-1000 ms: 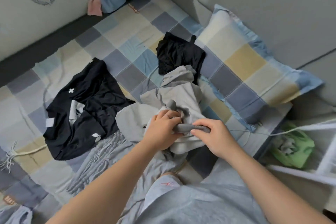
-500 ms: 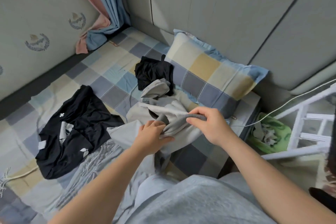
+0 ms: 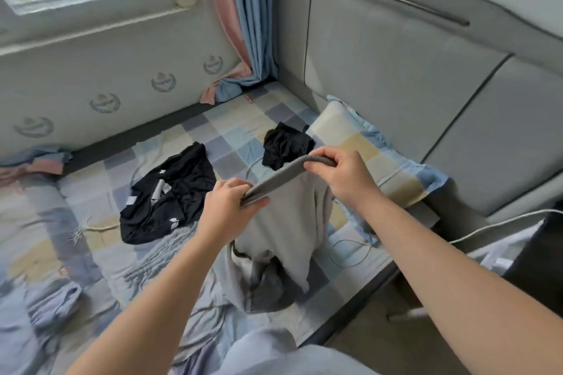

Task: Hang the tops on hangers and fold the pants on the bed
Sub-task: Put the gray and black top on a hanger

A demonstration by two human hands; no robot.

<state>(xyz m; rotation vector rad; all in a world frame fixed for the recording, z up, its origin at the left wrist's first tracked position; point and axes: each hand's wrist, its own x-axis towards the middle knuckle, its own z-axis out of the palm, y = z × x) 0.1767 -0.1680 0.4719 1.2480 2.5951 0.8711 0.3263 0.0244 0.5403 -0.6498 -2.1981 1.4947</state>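
Grey pants [image 3: 283, 222] — waistband in both hands

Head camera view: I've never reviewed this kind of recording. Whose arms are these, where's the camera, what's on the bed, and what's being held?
No machine here: a person wears the camera on the head, so you look down along their own bare arms. The left hand and right hand each grip the ribbed band of a grey garment, holding it up while the rest hangs to the checked bed sheet. On it lie a black top with white marks, a smaller crumpled black garment and a checked pillow by the padded headboard.
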